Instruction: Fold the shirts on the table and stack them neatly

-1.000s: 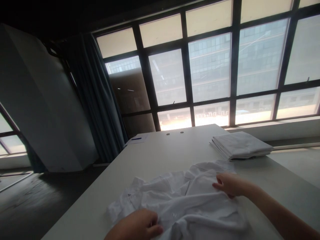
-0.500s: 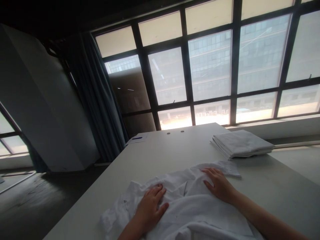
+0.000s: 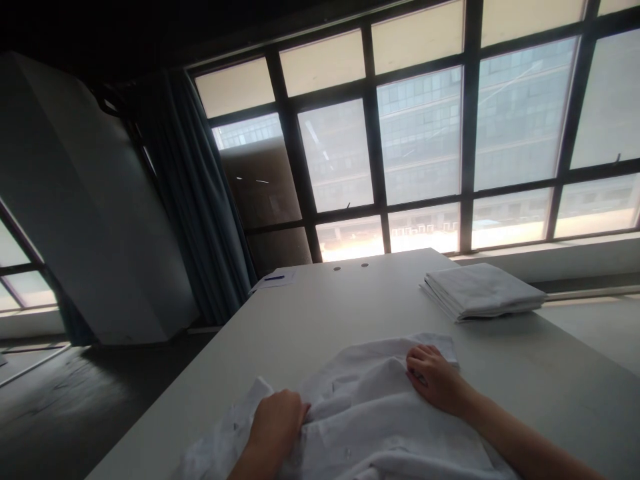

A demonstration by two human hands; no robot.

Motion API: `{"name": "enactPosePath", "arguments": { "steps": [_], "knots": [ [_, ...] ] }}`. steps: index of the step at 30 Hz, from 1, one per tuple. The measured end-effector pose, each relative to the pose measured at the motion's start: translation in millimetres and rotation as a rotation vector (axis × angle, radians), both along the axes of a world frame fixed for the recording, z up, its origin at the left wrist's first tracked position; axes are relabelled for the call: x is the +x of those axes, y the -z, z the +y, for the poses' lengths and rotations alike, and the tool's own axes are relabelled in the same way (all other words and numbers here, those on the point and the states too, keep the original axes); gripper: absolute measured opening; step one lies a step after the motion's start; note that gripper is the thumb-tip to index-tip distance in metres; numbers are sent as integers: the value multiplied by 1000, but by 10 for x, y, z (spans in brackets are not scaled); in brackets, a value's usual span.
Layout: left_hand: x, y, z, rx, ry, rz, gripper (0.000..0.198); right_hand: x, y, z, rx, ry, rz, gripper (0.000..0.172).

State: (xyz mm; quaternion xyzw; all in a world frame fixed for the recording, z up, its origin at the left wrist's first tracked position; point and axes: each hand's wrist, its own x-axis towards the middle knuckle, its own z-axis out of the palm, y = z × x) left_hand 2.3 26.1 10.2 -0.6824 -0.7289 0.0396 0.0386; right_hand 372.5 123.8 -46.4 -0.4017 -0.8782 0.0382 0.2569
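A crumpled white garment (image 3: 370, 400) lies across the near part of the white table (image 3: 320, 303). On its left part, my left hand (image 3: 277, 423) is closed, its fingers curled down into the cloth and the thumb pressed against it. My right hand (image 3: 435, 377) grips the fabric near the upper right edge, fingers bent toward the thumb. The near edge of the garment runs out of the bottom of the view.
A folded stack of white cloth (image 3: 485, 290) rests at the table's right edge. Papers with a blue pen (image 3: 275, 277) lie at the far left corner. Beyond the table are a dark curtain (image 3: 200, 200) and large windows.
Both hands were spread flat on the garment and have now closed on it. The garment's far edge has shifted and bunched toward me, and its right end has drawn in to the left.
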Motion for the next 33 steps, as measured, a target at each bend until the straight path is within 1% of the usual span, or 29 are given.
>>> {"name": "enactPosePath", "arguments": {
  "steps": [2, 3, 5, 7, 9, 11, 13, 15, 17, 18, 20, 21, 22, 24, 27, 29, 30, 32, 33],
  "knots": [
    [64, 46, 23, 56, 87, -13, 30, 9, -19, -18, 11, -31, 30, 18],
    [86, 87, 47, 93, 161, -40, 27, 16, -20, -28, 0, -36, 44, 17],
    [98, 197, 106, 140, 345, -126, 33, 25, -8, -56, -53, -28, 60, 18],
    [70, 321, 163, 114, 504, -221, 39, 23, 14, -88, -113, -13, 65, 19],
    [20, 416, 197, 49, 583, -290, 43, 10, 29, -110, -147, -23, 55, 21],
    [-24, 458, 196, -2, 596, -309, 51, 0, 33, -104, -151, -27, 37, 26],
    [-40, 448, 165, -18, 573, -298, 57, 16, 30, -55, -135, 12, 39, 34],
    [-29, 412, 121, -13, 540, -284, 59, 78, 40, 37, -101, 114, 81, 39],
    [-1, 375, 82, -5, 504, -279, 60, 184, 76, 151, -66, 246, 98, 36],
    [13, 361, 68, -2, 487, -279, 61, 247, 105, 206, -60, 307, 77, 34],
    [40, 339, 48, 4, 461, -281, 62, 369, 175, 299, -89, 383, -5, 40],
    [51, 328, 41, 7, 456, -284, 62, 419, 209, 334, -116, 397, -42, 42],
    [61, 314, 35, 10, 459, -289, 61, 460, 239, 362, -141, 404, -67, 40],
    [81, 274, 18, 10, 484, -307, 57, 508, 276, 399, -156, 416, -89, 30],
    [117, 181, -23, -28, 555, -352, 53, 509, 266, 429, -72, 462, -47, 30],
    [142, 115, -53, -70, 616, -388, 57, 471, 216, 436, -22, 481, 69, 29],
    [155, 88, -64, -88, 645, -400, 60, 440, 176, 432, -19, 469, 148, 28],
    [181, 61, -73, -117, 700, -403, 62, 356, 63, 401, -67, 390, 316, 26],
    [196, 64, -69, -125, 727, -396, 61, 306, -11, 370, -124, 331, 398, 25]
  ]
}}
